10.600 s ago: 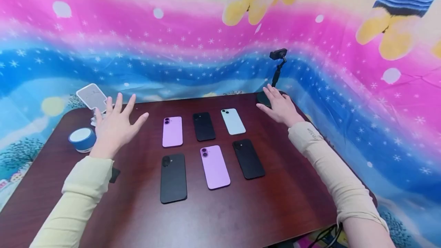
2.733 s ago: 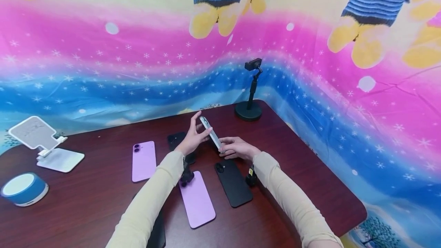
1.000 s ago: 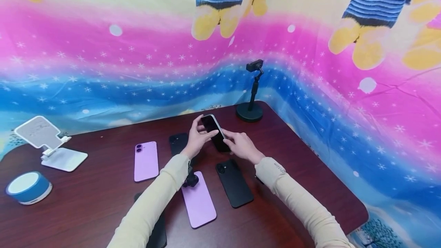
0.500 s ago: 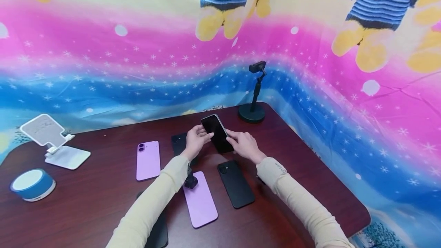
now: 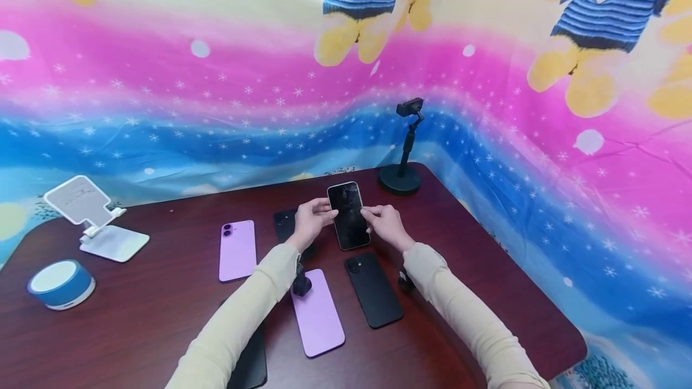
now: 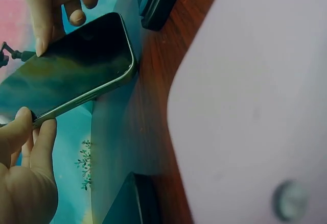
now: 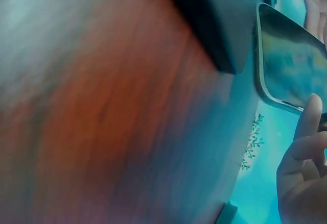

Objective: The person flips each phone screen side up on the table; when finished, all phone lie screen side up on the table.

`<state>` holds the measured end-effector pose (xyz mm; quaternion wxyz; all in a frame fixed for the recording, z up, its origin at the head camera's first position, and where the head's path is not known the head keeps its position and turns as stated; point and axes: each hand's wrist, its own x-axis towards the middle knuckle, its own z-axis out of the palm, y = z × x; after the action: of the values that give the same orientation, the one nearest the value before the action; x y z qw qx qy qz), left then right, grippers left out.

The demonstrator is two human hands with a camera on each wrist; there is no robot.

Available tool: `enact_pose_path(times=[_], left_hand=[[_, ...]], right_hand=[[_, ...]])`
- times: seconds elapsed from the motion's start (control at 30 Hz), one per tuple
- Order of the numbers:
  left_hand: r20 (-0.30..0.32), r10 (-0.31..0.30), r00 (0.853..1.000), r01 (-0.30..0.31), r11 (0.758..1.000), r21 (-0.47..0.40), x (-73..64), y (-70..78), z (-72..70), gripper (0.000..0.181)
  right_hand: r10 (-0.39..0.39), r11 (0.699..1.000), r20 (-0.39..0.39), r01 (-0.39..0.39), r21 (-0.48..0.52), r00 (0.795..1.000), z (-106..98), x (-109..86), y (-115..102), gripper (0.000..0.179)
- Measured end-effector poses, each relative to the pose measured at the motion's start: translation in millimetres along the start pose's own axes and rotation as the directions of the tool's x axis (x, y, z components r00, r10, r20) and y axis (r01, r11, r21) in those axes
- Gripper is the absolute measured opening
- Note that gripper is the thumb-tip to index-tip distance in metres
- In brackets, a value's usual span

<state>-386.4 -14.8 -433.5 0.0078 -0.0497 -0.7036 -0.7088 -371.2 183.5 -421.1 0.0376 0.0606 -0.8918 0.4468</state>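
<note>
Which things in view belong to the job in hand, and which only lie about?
Likely in the job:
Held phone, between left hand and right hand
Two purple phones
Three dark phones

Seemingly just lying about:
White stand
Blue-and-white round device
Black stand

Both hands are pinching, one facing the other, with the arms converging.
The left arm (image 5: pixel 232 317) is slanting forward and inward from the lower edge of the head view, and the right arm (image 5: pixel 470 314) is mirroring it from the opposite side. Pale sleeves are covering both, bunching near the wrists. The left hand (image 5: pixel 310 221) is turning its palm inward, its thumb (image 6: pixel 19 119) pressing opposite the fingers (image 6: pixel 45 142). The right hand (image 5: pixel 388 225) is holding a similar grip, its lower fingers curling in the left wrist view. Both hands are keeping level, near each other.
</note>
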Motion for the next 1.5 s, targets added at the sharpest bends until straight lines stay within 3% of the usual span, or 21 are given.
enact_pose_path(times=[0.17, 0.4, 0.73, 0.93, 1.13, 1.23, 1.4, 1.47, 1.5], left_hand=[[0.004, -0.005, 1.0, 0.005, 1.0, 0.025, -1.6, 0.2, 3.3, 0.04], [-0.03, -0.064, 0.998, 0.064, 0.998, 0.006, -3.0, -1.0, 6.3, 0.039], [-0.067, -0.137, 0.988, 0.134, 0.99, -0.042, -4.0, -6.5, 4.9, 0.038], [-0.011, -0.133, 0.991, 0.134, 0.99, 0.04, -3.9, -7.9, 5.3, 0.044], [-0.004, -0.132, 0.991, 0.132, 0.984, 0.122, -7.5, -7.9, 6.8, 0.047], [0.019, -0.1, 0.995, 0.097, 0.986, 0.134, -7.4, -11.4, 4.2, 0.048], [0.073, 0.002, 0.997, -0.009, 0.996, 0.09, 42.9, -91.0, -3.1, 0.049], [0.071, -0.024, 0.997, 0.017, 0.996, 0.092, 60.3, -113.9, -2.0, 0.051], [0.075, -0.018, 0.997, 0.012, 0.997, 0.08, 61.4, -115.2, -1.7, 0.052]], right_hand=[[0.058, 0.996, -0.039, -0.055, 0.071, 0.998, 1, 7.0, 1, 0.032], [0.078, 0.996, -0.056, -0.076, 0.046, 0.995, 4, 9.3, 2, 0.03], [0.122, 0.993, 0.003, -0.122, -0.001, 0.993, 9, 8.1, 0, 0.03], [0.16, 0.987, 0.046, -0.161, 0.0, 0.986, 9, 9.2, 1, 0.032], [0.192, 0.976, 0.156, -0.205, 0.069, 0.969, 10, 11.2, 2, 0.036], [0.197, 0.971, 0.2, -0.219, 0.095, 0.96, 11, 11.5, 2, 0.038], [0.197, 0.965, 0.243, -0.232, 0.124, 0.95, 11, 12.1, 2, 0.04], [0.198, 0.963, 0.253, -0.236, 0.129, 0.947, 11, 12.9, 2, 0.04], [0.201, 0.961, 0.257, -0.24, 0.134, 0.945, 11, 13.5, 2, 0.041]])
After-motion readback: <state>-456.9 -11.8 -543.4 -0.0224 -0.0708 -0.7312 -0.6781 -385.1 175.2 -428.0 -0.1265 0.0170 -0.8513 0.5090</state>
